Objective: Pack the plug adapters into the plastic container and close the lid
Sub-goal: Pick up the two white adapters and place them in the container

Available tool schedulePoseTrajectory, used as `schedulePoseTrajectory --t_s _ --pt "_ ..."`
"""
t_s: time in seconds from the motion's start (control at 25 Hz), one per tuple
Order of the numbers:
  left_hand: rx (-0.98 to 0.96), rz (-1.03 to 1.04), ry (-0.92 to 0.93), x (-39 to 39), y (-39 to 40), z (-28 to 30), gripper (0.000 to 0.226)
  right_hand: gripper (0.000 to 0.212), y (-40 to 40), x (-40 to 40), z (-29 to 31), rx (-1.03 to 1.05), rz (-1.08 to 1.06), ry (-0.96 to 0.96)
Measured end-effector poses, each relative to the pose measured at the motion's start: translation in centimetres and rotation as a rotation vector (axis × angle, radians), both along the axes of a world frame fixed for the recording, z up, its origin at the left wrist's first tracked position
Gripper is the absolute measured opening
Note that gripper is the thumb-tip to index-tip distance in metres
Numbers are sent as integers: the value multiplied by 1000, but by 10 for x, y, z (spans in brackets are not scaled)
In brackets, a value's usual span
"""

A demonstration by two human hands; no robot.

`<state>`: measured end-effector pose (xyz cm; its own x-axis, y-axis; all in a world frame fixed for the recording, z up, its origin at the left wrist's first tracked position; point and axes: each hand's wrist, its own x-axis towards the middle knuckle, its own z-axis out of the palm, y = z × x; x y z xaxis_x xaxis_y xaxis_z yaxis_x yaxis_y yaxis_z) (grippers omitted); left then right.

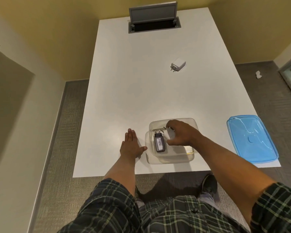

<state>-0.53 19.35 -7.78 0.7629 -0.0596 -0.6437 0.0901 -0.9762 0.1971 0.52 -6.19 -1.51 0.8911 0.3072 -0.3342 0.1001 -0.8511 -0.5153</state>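
A clear plastic container [188,158] stands near the table's front edge. Inside it lies a black plug adapter [159,143] with a white label reading 030. My right hand [180,134] reaches into the container and grips a white plug adapter [169,134], whose prongs point to the upper left. My left hand [130,145] lies flat on the table, fingers apart, its thumb touching the container's left wall. Another white plug adapter [178,64] lies alone farther back on the table. The blue lid [251,137] rests at the table's right front corner.
The white table [124,81] has an open grey cable hatch [154,19] at its far end. Carpet floor surrounds the table, with a scrap of white paper [258,74] on it to the right. A shoe [209,182] shows below the front edge.
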Motion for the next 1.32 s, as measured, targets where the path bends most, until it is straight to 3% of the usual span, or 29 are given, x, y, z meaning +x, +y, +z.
schedulePoseTrajectory --t_s 0.24,0.4,0.68,1.04,1.32 --pt "17 15 -24 -1 -4 2 111 61 9 -7 -26 -181 -92 39" --pt "21 5 -41 -4 -2 1 108 51 12 -7 -38 -267 -158 35" --pt "33 -6 -37 -3 -2 -1 109 39 19 -7 -50 -194 -262 89" --pt "41 -11 -1 2 -5 3 111 52 19 -4 -53 -200 -248 79" --pt "63 -22 -1 0 -4 5 110 28 20 -2 -46 -215 -196 67"
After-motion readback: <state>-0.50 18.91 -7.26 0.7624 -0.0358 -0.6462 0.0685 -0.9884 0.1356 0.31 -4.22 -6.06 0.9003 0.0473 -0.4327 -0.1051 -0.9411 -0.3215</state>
